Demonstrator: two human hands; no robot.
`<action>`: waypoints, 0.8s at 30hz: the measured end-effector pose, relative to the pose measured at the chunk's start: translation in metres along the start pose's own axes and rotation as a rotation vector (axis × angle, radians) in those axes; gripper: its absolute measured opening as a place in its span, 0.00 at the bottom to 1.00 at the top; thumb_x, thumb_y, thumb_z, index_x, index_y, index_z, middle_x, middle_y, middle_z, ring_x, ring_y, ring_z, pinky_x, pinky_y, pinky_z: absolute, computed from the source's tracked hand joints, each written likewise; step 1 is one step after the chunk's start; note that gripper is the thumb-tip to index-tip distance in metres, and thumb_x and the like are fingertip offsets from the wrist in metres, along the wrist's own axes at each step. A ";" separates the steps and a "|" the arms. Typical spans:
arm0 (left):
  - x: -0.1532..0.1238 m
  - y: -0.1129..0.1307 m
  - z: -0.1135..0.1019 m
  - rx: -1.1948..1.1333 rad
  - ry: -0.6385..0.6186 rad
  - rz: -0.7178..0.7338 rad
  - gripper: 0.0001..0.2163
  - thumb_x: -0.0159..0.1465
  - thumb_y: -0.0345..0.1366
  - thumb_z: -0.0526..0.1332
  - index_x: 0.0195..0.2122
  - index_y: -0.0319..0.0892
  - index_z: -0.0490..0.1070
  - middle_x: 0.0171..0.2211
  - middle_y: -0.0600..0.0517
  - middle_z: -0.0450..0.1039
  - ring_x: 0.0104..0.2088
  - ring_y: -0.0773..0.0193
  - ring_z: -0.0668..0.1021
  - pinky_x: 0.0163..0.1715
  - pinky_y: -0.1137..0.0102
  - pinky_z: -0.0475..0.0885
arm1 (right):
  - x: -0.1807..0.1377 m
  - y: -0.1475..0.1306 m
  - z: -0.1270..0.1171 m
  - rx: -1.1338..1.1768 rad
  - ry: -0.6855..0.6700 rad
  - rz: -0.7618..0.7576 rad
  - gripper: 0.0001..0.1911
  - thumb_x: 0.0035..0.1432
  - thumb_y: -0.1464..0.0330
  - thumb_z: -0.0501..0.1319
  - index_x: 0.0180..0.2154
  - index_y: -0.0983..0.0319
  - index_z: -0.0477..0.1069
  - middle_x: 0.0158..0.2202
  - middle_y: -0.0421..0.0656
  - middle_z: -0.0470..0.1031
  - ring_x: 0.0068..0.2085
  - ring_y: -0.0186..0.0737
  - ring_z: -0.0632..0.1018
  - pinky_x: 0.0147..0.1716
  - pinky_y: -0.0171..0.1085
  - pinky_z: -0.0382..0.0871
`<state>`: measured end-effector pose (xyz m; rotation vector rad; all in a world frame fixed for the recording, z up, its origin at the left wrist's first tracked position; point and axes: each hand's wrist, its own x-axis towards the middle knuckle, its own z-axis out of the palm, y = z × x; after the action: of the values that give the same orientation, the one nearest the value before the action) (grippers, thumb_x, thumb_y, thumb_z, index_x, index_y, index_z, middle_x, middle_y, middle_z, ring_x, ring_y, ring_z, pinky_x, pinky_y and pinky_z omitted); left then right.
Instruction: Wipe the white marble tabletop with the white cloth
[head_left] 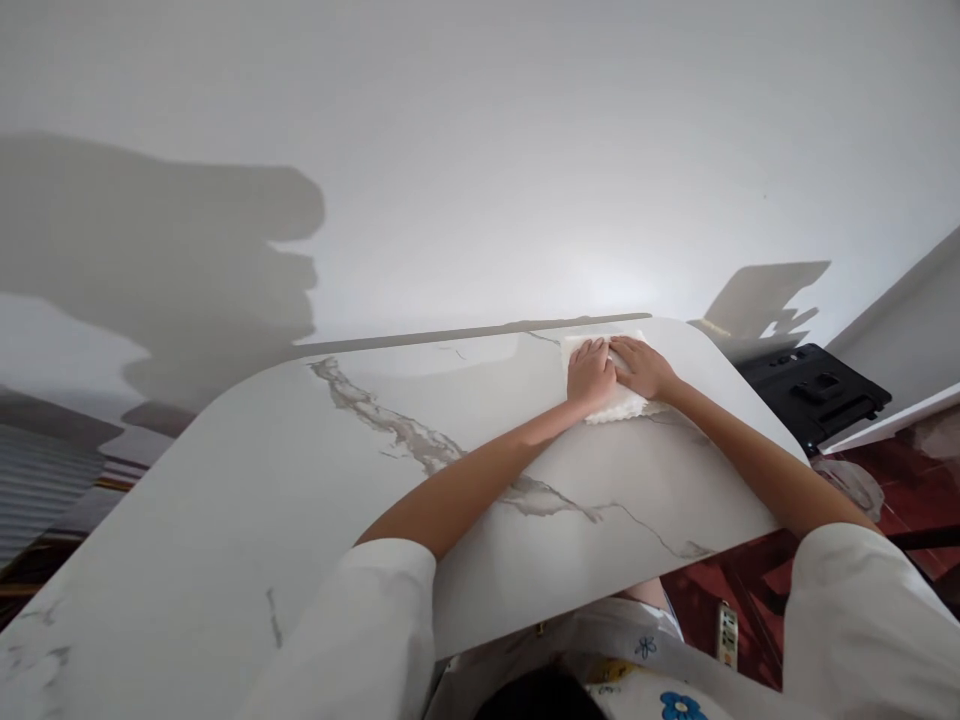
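A white cloth lies on the far right part of a white marble table with grey veins. My left hand rests flat on the cloth, fingers stretched toward the wall. Beside it, my right hand lies flat on the same cloth, its fingers overlapping the left hand's. Both arms reach across the table in white short sleeves. Most of the cloth is hidden under the hands.
A white wall stands right behind the table's far edge. A black case-like object sits to the right of the table. Red patterned floor shows at the right, with a power strip below the table edge.
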<state>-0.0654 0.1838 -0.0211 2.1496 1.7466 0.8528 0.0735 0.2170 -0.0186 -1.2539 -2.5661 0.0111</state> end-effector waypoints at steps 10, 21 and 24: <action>0.067 -0.031 0.001 0.024 0.059 0.075 0.17 0.64 0.25 0.45 0.48 0.38 0.69 0.53 0.47 0.70 0.55 0.60 0.68 0.57 0.65 0.59 | 0.060 0.027 0.014 0.032 0.072 0.083 0.25 0.63 0.61 0.49 0.58 0.65 0.63 0.59 0.51 0.65 0.60 0.50 0.65 0.58 0.48 0.58; 0.039 -0.021 0.000 0.072 0.020 0.078 0.20 0.65 0.27 0.44 0.55 0.39 0.64 0.59 0.48 0.64 0.61 0.59 0.62 0.61 0.62 0.54 | 0.034 0.014 0.014 -0.014 0.043 0.094 0.27 0.64 0.62 0.49 0.60 0.68 0.60 0.62 0.52 0.61 0.63 0.49 0.60 0.61 0.48 0.53; 0.013 -0.014 -0.003 0.066 -0.001 0.074 0.21 0.66 0.28 0.43 0.58 0.38 0.62 0.61 0.48 0.62 0.63 0.59 0.60 0.62 0.61 0.53 | 0.012 -0.002 0.009 -0.026 0.018 0.082 0.28 0.64 0.61 0.48 0.60 0.69 0.59 0.63 0.52 0.59 0.63 0.50 0.59 0.62 0.47 0.52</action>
<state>-0.0767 0.1987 -0.0221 2.2692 1.7269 0.8228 0.0632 0.2258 -0.0239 -1.3623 -2.5054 -0.0167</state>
